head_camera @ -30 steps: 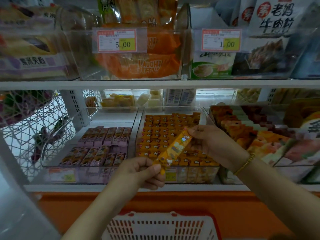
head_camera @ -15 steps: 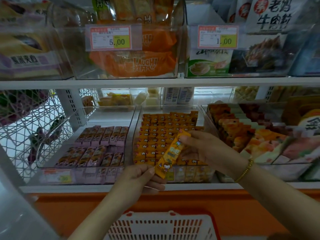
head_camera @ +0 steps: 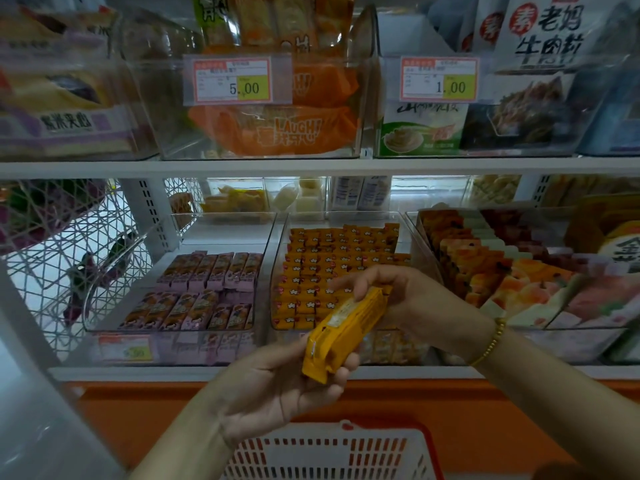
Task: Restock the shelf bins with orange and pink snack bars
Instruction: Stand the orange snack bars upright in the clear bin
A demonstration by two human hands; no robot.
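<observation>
I hold an orange snack bar (head_camera: 341,332) between both hands in front of the lower shelf, tilted with its back seam toward me. My left hand (head_camera: 277,393) grips its lower end from below. My right hand (head_camera: 398,296) pinches its upper end. Behind it a clear bin (head_camera: 277,268) is packed with rows of orange bars (head_camera: 332,258). To the left, another clear bin (head_camera: 104,271) holds pink bars (head_camera: 201,292) in its front half, with the back part bare.
A red and white shopping basket (head_camera: 329,452) sits below my hands. A white shelf edge (head_camera: 138,372) runs in front of the bins. To the right, a bin (head_camera: 419,230) holds mixed coloured packets. A white wire rack (head_camera: 69,254) stands at left. The upper shelf carries bins with price tags.
The orange bar has been turned over from its printed front to its plain back and lowered slightly. My left hand has rolled palm-up beneath it.
</observation>
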